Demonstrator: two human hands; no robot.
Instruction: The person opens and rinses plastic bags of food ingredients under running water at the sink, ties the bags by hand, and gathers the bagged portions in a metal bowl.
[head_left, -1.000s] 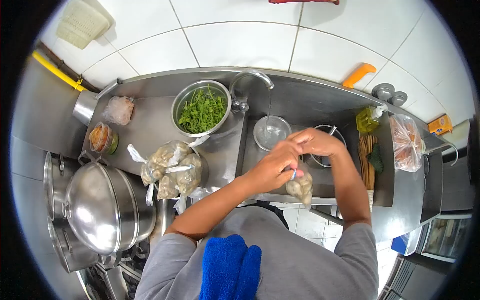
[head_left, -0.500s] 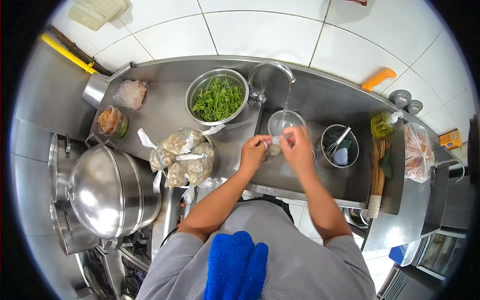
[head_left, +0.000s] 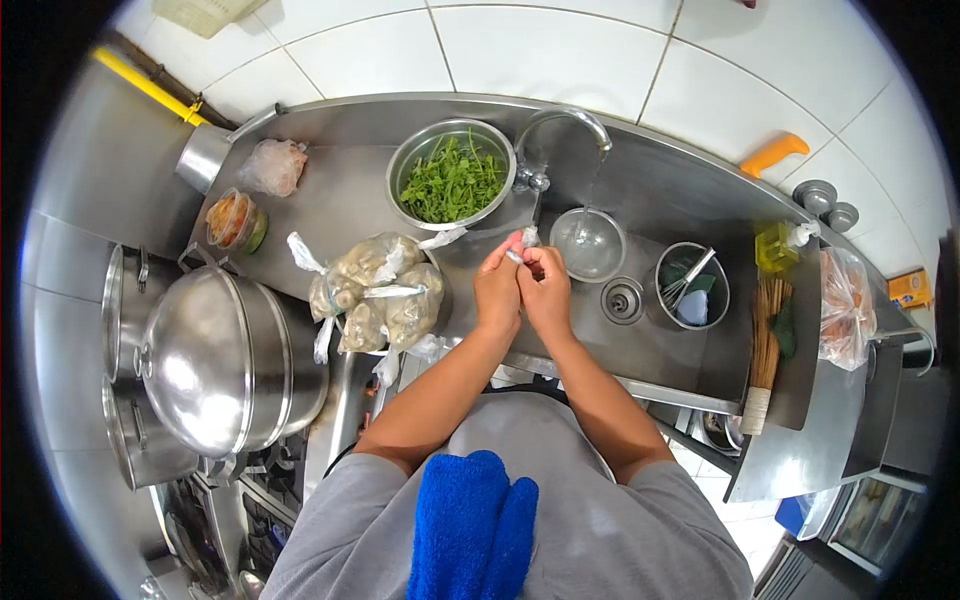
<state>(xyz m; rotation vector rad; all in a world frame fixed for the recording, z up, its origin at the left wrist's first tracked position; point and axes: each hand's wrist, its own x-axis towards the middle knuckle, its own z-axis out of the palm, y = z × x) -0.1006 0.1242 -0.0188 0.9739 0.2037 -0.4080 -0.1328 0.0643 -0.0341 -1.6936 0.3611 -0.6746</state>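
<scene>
My left hand (head_left: 497,292) and my right hand (head_left: 546,292) meet over the left edge of the sink basin, fingers pinched on a small plastic bag (head_left: 530,237). Only whitish twisted bits of it show; its body is hidden. Just right of my fingers, a metal bowl (head_left: 588,245) sits under the tap (head_left: 565,115), with a thin stream running into it. On the left, knotted bags of pale contents (head_left: 390,290) are heaped on a container. Behind them stands a steel bowl of green leaves (head_left: 452,175).
A pot (head_left: 692,285) with a whisk stands in the sink basin, right of the drain (head_left: 622,300). Further right are a stick brush (head_left: 765,350), a yellow-green bottle (head_left: 775,247) and a bagged item (head_left: 843,305). Large lidded pots (head_left: 215,360) stand at the left.
Both hands have moved left from over the basin and come together, carrying the small bag. Its pale contents, seen hanging earlier, are now hidden. The view has shifted, showing the drain.
</scene>
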